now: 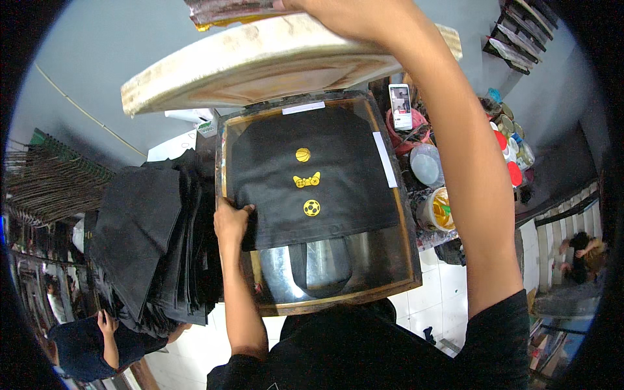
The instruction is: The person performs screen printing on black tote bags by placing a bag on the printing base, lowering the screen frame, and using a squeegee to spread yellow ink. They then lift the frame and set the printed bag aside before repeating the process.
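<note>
A black tote bag [273,156] lies flat on a wood-rimmed board [390,276], its handle loop toward me. Down its middle run a yellow basketball, a game controller and a soccer ball print. At the near left edge of the bag is my left hand [233,224], thumb laid on the fabric and fingers curled by the board's rim. Tilted up behind the board stands a stained screen-printing frame [273,55]. Across its top edge reaches my right hand [351,18], closed over it; the fingertips are partly cut off beside an ink-smeared object [231,13].
Stacked black bags [140,221] hang left of the board. On the right are a phone [400,107], a pink basket [416,135], a tub of yellow ink [439,211] and several jars [513,149]. Another person [91,348] is at lower left.
</note>
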A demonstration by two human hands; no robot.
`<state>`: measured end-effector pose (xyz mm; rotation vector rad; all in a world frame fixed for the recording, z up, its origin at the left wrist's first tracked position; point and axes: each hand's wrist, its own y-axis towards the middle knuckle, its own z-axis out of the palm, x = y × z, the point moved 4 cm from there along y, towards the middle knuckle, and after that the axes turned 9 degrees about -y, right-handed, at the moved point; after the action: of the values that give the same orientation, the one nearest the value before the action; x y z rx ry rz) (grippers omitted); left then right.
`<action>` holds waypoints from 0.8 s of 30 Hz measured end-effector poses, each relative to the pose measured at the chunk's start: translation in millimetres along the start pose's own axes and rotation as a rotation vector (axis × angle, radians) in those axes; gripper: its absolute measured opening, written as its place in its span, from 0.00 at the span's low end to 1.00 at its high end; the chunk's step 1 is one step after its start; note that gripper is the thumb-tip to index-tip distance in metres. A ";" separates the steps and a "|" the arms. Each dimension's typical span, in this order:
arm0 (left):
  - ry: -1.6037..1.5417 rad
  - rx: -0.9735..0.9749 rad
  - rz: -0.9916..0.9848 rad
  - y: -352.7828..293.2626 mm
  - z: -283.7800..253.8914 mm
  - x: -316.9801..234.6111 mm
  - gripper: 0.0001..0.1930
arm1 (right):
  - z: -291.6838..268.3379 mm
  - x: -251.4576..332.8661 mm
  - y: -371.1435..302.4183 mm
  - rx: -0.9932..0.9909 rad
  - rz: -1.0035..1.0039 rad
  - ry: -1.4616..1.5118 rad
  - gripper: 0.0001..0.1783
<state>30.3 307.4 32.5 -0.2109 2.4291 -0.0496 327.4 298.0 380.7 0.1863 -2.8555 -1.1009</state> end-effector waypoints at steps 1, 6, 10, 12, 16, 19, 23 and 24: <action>-0.026 0.055 -0.043 5.6 1.6 -0.4 0.29 | 4.3 -7.7 6.4 0.000 -0.001 -0.019 0.18; -0.503 0.253 0.041 19.4 -21.0 18.7 0.11 | 5.1 -2.4 29.7 -0.042 -0.052 0.023 0.22; -0.780 0.056 0.164 -33.4 -108.5 -65.3 0.07 | 11.9 -30.4 48.5 -0.034 -0.037 -0.026 0.24; -0.745 -0.082 0.189 -48.4 -170.4 -61.2 0.11 | 12.3 -31.9 50.3 -0.033 -0.042 0.024 0.24; -0.324 -0.383 0.213 -36.0 -310.7 56.1 0.18 | 28.2 -50.8 77.8 -0.099 -0.078 -0.017 0.24; -0.354 -0.464 0.037 -47.5 -437.4 178.3 0.21 | 24.4 -42.1 84.6 -0.081 -0.048 -0.022 0.24; 0.590 -0.591 -0.067 -62.9 -562.7 257.1 0.26 | 26.1 -37.5 86.3 -0.051 -0.083 0.073 0.23; 0.766 -0.653 0.026 -66.8 -553.0 246.9 0.26 | 24.6 -31.2 82.1 -0.039 -0.074 0.081 0.23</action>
<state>-503.4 189.6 301.9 -0.5253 3.1265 0.8213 348.5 379.1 416.9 0.3283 -2.7748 -1.1334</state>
